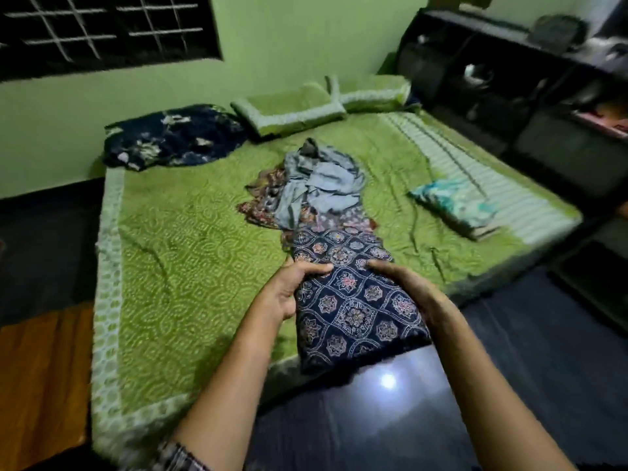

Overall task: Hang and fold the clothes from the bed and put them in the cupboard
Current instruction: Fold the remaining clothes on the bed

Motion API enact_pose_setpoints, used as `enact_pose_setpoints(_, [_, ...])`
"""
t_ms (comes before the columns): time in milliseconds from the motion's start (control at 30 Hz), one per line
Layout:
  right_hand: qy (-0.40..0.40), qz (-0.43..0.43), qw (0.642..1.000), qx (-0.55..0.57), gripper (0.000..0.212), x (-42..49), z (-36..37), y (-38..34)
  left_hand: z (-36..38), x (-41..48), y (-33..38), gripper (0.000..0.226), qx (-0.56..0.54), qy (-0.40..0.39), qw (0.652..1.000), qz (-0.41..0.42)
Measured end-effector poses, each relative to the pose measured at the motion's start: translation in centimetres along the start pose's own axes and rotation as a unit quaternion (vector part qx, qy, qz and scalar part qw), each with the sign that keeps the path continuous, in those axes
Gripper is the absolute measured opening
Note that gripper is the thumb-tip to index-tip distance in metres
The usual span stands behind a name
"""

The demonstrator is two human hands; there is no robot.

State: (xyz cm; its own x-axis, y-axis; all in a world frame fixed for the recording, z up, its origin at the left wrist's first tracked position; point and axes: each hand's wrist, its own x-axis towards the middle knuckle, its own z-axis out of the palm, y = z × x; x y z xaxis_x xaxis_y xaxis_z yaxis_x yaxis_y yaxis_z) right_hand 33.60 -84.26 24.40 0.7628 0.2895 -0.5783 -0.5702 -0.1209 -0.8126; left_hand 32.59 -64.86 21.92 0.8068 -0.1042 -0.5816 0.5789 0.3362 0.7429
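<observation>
I hold a folded dark blue patterned garment (353, 304) over the near edge of the bed (176, 253). My left hand (289, 290) grips its left side, thumb on top. My right hand (407, 287) grips its right side with fingers curled over the top. Behind it on the green bedspread lies a heap of clothes: a grey-blue garment (323, 185) on top of brown patterned cloth (261, 209). The frame is blurred.
Two green pillows (289, 107) and a dark floral pillow (170, 137) lie at the head of the bed. A small teal pillow (458, 205) sits at the right. Dark open shelves (509, 83) stand to the right. Dark glossy floor (407, 402) lies below my arms.
</observation>
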Motion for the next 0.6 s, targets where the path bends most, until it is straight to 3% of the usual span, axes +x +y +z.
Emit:
enact_pose_setpoints(67, [0.009,0.002,1.0,0.012,0.011,-1.8,-4.2,-0.6,4.3,1.3,-0.3,0.06,0.011,-0.012,1.0,0.004])
enact_pose_setpoints(133, [0.013,0.012,0.999,0.031,0.033,-2.3,-7.5,-1.0,7.7,2.4,-0.5,0.066,0.02,-0.025,0.999,0.007])
enact_pose_setpoints(200, [0.027,0.022,0.998,0.052,0.052,-2.5,-11.3,-1.4,11.2,3.9,-0.2,0.055,0.022,-0.044,0.999,0.003])
enact_pose_setpoints(267, [0.045,0.025,0.997,0.066,0.046,-2.6,-14.4,-1.8,14.3,5.5,0.3,0.053,0.036,-0.054,0.998,0.001])
enact_pose_setpoints(333, [0.059,0.03,0.994,0.092,0.047,-2.3,-17.0,-2.5,17.1,7.6,1.1,0.082,0.051,-0.058,0.997,0.008])
enact_pose_setpoints(400, [0.056,0.02,0.991,0.119,0.047,-1.5,-19.8,-3.2,19.8,10.4,1.6,0.091,0.058,-0.059,0.996,0.022])
enact_pose_setpoints(533, [0.11,-0.02,0.991,0.077,0.019,1.0,-24.6,-5.6,23.5,16.1,2.7,0.128,0.053,-0.061,0.996,0.041])
enact_pose_setpoints(600, [0.111,-0.033,0.993,0.03,0.038,4.0,-28.3,-7.4,25.8,20.4,3.8,0.132,0.037,-0.075,0.996,0.031])
